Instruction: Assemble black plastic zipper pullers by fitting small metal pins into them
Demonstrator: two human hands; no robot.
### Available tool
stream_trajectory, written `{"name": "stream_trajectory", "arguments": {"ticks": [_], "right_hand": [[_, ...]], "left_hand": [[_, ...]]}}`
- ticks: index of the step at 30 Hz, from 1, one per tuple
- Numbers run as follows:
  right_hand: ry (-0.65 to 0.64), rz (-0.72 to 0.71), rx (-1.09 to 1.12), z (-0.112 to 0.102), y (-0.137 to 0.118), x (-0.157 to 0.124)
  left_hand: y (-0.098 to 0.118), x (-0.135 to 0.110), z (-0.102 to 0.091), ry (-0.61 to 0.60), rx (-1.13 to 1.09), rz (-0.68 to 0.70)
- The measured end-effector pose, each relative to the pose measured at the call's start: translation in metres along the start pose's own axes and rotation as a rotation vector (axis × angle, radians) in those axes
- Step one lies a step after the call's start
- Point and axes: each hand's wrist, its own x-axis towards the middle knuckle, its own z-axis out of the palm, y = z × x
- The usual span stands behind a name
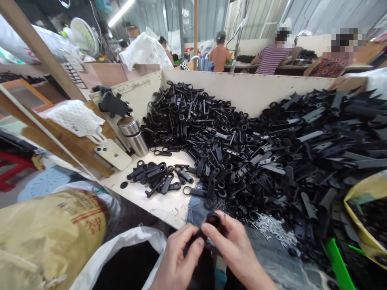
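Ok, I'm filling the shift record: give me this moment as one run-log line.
left hand: holds black ringed part; right hand: holds same part; nearby: silver pieces, pile of black parts

A black part (pixel 212 215), ringed at one end, is held up at the near edge of the tabletop (pixel 165 206). The ring sits uppermost with its opening in view; the body slants down and leftward from it, mostly covered, its full shape hidden.
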Motion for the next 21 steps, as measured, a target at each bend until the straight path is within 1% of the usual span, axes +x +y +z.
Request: {"name": "stream_trajectory", "arguments": {"ticks": [2,4,6,8,10,12,13,15,17,18,20,21], "right_hand": [[-0.022,0.042,0.092,0.015,0.005,0.013],[-0.089,0.107,0.218,0.028,0.010,0.024],[-0.153,0.162,0.294,0.037,0.013,0.029],[-0.188,0.188,0.306,0.041,0.015,0.029],[-0.205,0.206,0.316,0.040,0.015,0.025],[-0.185,0.236,0.363,0.036,0.015,0.023],[-0.152,0.253,0.399,0.034,0.014,0.022],[-0.068,0.268,0.463,0.027,0.012,0.021],[-0.008,0.248,0.485,0.021,0.011,0.020],[0.001,0.229,0.478,0.019,0.010,0.019],[-0.009,0.195,0.447,0.016,0.010,0.015],[-0.013,0.181,0.430,0.015,0.010,0.013]], "left_hand": [[-0.009,0.002,-0.003,0.067,-0.088,-0.119],[-0.016,0.002,-0.007,0.116,-0.169,-0.194],[-0.020,0.000,-0.010,0.144,-0.201,-0.221],[-0.020,-0.003,-0.014,0.143,-0.174,-0.216],[-0.016,-0.006,-0.017,0.116,-0.116,-0.178],[-0.012,-0.008,-0.019,0.091,-0.074,-0.105],[-0.009,-0.009,-0.019,0.103,-0.062,-0.082],[-0.005,-0.011,-0.019,0.165,-0.060,-0.090],[-0.002,-0.011,-0.017,0.207,-0.097,-0.120],[0.000,-0.011,-0.015,0.206,-0.116,-0.112],[0.004,-0.010,-0.010,0.167,-0.142,-0.074],[0.005,-0.009,-0.007,0.149,-0.151,-0.076]]}}
